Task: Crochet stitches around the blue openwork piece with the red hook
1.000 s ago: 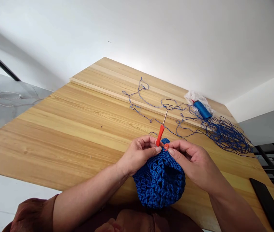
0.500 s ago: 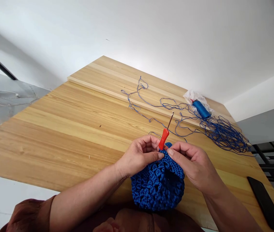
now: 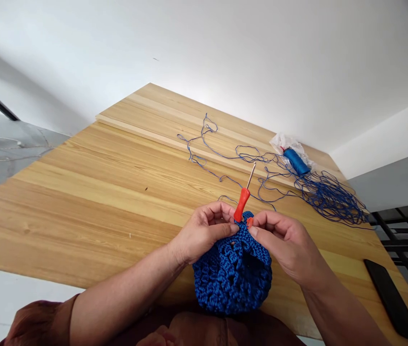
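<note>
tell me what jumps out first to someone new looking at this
The bright blue crocheted piece stands out first, held at its rim by the left hand and right hand at bottom centre. An orange-handled crochet hook sticks up between the hands, while a loose tangle of blue yarn sprawls over the pale wooden table at right, beside a blue spool on clear plastic.

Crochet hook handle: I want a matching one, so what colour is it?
The handle is orange-red; it shows best in the head view.

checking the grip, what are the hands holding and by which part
The left hand and right hand pinch the top edge of the blue crochet piece. Whether the left fingers also grip the orange crochet hook handle cannot be told.
</note>
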A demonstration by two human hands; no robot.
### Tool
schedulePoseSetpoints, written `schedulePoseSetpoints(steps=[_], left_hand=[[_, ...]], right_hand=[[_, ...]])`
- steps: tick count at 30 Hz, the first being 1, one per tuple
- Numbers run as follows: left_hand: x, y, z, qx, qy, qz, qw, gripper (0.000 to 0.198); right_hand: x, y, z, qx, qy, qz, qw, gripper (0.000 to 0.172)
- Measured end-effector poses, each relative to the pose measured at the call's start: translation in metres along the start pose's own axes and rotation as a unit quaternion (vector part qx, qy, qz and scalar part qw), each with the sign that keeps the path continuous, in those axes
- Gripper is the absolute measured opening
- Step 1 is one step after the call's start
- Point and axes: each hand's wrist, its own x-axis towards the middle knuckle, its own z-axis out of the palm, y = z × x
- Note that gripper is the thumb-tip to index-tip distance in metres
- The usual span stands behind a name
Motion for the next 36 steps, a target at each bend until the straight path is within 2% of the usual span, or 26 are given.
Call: schedulePoseSetpoints(steps=[5, 10, 19, 26, 31, 36], left_hand=[[-0.002, 0.004, 0.002, -0.005, -0.002, -0.008, 1.000, 0.017], [-0.002, 0.002, 0.002, 0.011, -0.011, -0.013, 1.000, 0.019], [-0.001, 0.001, 0.001, 0.017, 0.013, -0.021, 1.000, 0.020], [-0.001, 0.001, 0.002, 0.014, 0.010, -0.025, 1.000, 0.022], [-0.002, 0.000, 0.001, 0.029, -0.005, -0.036, 0.999, 0.023], [-0.004, 0.002, 0.002, 0.045, -0.026, -0.023, 0.998, 0.020]], right_hand=[[0.002, 0.007, -0.002, 0.032, 0.001, 0.017, 0.999, 0.028], [0.001, 0.011, -0.004, 0.047, -0.027, 0.035, 0.998, 0.033], [-0.001, 0.002, -0.006, 0.021, -0.043, 0.005, 0.999, 0.028], [-0.002, -0.003, 0.002, 0.015, -0.024, 0.015, 1.000, 0.021], [-0.002, 0.002, 0.007, 0.019, -0.003, 0.004, 1.000, 0.020], [0.000, 0.018, 0.012, 0.112, 0.015, 0.018, 0.993, 0.020]])
